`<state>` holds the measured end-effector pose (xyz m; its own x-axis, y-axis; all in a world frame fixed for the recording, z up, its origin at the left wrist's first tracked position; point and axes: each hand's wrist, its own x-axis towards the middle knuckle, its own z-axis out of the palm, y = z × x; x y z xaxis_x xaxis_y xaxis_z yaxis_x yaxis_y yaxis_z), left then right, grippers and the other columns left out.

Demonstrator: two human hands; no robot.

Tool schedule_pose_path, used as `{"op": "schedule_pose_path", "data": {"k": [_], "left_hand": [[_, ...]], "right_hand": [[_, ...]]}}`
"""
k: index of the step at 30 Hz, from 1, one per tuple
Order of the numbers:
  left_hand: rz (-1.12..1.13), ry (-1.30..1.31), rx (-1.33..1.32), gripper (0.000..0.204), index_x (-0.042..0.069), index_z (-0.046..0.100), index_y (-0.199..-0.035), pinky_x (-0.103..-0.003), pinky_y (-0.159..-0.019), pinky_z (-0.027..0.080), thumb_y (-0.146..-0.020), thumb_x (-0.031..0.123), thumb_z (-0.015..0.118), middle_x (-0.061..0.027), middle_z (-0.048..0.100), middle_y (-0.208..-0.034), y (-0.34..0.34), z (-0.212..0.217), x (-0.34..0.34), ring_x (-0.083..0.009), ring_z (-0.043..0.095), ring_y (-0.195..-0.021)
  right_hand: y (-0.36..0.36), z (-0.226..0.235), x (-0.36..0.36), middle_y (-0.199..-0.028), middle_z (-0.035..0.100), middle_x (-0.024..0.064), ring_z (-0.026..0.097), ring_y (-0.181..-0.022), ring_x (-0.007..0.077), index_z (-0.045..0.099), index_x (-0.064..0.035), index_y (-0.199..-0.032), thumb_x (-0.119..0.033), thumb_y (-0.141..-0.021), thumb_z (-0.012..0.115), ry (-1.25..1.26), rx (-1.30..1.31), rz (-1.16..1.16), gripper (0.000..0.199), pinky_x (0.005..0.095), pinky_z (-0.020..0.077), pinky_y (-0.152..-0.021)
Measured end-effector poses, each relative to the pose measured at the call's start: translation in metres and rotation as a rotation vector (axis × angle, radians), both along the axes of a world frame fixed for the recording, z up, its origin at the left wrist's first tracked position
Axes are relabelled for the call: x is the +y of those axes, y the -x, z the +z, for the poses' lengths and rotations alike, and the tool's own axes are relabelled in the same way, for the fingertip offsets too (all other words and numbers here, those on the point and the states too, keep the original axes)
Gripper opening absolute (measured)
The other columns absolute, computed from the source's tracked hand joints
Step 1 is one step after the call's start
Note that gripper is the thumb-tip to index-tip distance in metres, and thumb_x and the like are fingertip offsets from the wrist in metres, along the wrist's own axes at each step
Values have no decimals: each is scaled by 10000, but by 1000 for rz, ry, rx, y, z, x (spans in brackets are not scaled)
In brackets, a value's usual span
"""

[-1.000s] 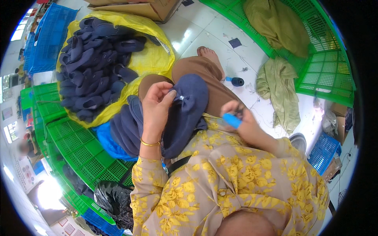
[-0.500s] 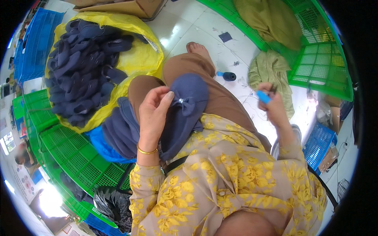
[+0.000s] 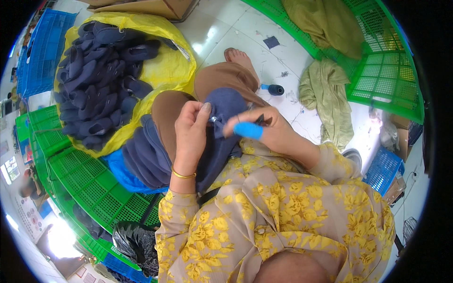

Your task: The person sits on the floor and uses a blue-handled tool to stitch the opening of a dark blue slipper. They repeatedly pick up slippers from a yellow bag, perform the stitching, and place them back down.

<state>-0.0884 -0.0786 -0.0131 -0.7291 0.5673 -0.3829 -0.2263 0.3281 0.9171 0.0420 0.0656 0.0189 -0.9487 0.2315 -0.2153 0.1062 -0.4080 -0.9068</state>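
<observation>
A rounded navy fabric piece [image 3: 226,100], with a small bow and a shiny bit at the bow's middle, lies over my lap. My left hand [image 3: 192,127], a gold bangle at its wrist, pinches the piece beside the bow with thumb and forefinger. Close by on the right, my right hand [image 3: 271,132] is closed, its fingertips near the bow and partly blurred. Blue wrapping [image 3: 248,130] covers one of its digits. A small dark object [image 3: 260,120] shows at this hand, too unclear to name. More navy fabric pieces [image 3: 146,158] lie stacked on the left.
A yellow sack [image 3: 172,70] full of navy shoes [image 3: 94,80] stands at the left. Green crates [image 3: 101,184] flank me, one at far right holding olive cloth [image 3: 325,21]. A dark thread spool [image 3: 275,90] and light green cloth [image 3: 330,101] lie on the floor.
My right hand has come in from the far right to the bow. My left hand keeps its pinch, shifted slightly to the right.
</observation>
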Motion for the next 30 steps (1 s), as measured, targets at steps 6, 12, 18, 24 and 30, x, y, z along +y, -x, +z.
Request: {"op": "schedule_pose_path", "data": {"k": [6,12,18,24,30], "left_hand": [[46,-24,62,156,11,593,-878,-201,-616,408,-948,148,618,48,555,-754,-6,-11,1,-36,468,-691],[153,-109,-26,130,20,598,-904,-178,-620,383,-955,138,614,56,549,-776,-8,-14,4,-16,449,-705],[230,-182,-144,92,35,613,-921,-161,-623,371,-947,122,627,66,559,-789,-11,-10,-1,-1,454,-706],[201,-195,-167,89,37,613,-920,-153,-631,367,-942,120,635,72,563,-792,-17,-6,-1,0,458,-707],[63,-64,-135,105,24,620,-972,-166,-598,383,-928,116,649,69,555,-771,-10,3,-7,-6,458,-670]], "right_hand": [[2,-24,5,-726,559,77,602,-669,261,579,-86,-835,-110,-649,696,-1304,140,-29,221,353,468,-600],[9,-31,-1,-706,530,57,576,-650,267,521,-105,-753,-160,-635,695,-1310,225,68,217,369,430,-529],[-11,-24,-5,-703,512,55,580,-668,254,505,-94,-748,-158,-632,707,-1185,216,90,242,378,420,-522],[-25,-22,-9,-726,535,78,581,-689,289,509,-76,-772,-107,-630,699,-1036,143,97,240,395,421,-535],[-25,-26,-2,-697,552,118,578,-669,335,512,-43,-771,-65,-665,647,-937,16,111,173,421,445,-575]]}}
